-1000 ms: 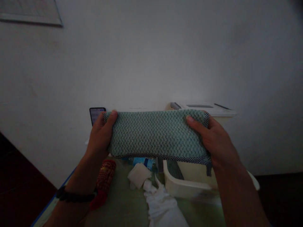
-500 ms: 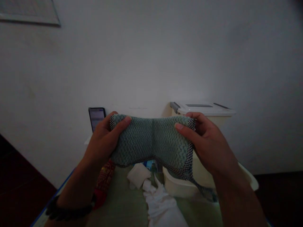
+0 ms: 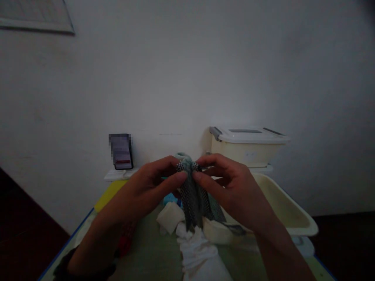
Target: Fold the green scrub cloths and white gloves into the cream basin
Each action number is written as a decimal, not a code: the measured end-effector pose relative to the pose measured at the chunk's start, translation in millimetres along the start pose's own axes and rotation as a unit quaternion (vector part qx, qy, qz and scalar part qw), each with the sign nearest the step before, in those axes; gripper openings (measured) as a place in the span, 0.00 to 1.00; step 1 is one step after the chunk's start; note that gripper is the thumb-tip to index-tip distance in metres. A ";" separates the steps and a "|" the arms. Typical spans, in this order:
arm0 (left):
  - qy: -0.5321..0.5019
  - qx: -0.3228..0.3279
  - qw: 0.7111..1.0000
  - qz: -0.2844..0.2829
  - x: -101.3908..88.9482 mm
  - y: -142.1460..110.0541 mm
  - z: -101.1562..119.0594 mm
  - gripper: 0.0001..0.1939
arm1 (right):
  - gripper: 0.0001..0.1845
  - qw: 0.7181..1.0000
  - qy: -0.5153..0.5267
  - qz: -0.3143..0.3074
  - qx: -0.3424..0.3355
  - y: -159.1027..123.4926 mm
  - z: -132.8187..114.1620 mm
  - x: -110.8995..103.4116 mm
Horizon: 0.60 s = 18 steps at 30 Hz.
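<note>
Cloth (image 3: pixel 190 199) at six o'clock in the view, held in the air; from stretched wide a moment ago to folded inward now, patterned edges side by side at the top. At nine o'clock, phone (image 3: pixel 121 151) propped up on a white ledge (image 3: pixel 113 175). At eight, left hand (image 3: pixel 143 187), now closer in, pinching one end of the cloth between thumb and fingers. Near six, pale pad (image 3: pixel 170 217) on the table (image 3: pixel 149 253), then white cloth (image 3: pixel 202 257) below the hanging folds; cannot tell if touching. At four, right hand (image 3: pixel 237 185), also closer in, with a similar pinch on the opposite end. Much narrower overall, so probably easier to handle as one bundle, but likely to spring open or slip unevenly if loosened. At three, lidded box (image 3: pixel 246 154); at four, beyond the right hand, open tub (image 3: pixel 313 229).
</note>
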State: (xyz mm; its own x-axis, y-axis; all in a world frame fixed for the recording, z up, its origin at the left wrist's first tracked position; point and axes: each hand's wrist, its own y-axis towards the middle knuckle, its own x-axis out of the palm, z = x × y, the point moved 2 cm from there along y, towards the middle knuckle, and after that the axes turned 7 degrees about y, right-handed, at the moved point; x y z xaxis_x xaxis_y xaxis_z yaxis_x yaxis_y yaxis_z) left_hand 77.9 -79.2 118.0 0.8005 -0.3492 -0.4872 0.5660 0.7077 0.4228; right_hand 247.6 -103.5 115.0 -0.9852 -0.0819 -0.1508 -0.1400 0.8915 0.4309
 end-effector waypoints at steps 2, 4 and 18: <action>0.027 -0.006 0.999 -0.017 -2.8 -0.3 -0.2 0.07 | 0.04 0.999 -0.027 0.019 -0.022 0.4 -0.5 -1.2; 0.082 -0.023 0.996 -0.014 -5.2 -0.4 -1.0 0.08 | 0.03 0.996 -0.064 0.042 -0.054 0.9 -0.8 -1.8; 0.285 -0.038 0.957 0.041 2.3 -0.5 9.7 0.15 | 0.03 0.986 -0.128 0.070 -0.084 0.8 3.1 10.4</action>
State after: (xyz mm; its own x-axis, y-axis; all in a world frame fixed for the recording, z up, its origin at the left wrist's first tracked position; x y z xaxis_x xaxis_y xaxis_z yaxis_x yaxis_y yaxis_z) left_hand 81.4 -86.4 124.1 0.5923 0.0868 -0.8011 0.4723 0.7681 0.4324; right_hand 237.6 -102.2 111.0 -0.9416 0.1713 -0.2900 -0.0403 0.7973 0.6022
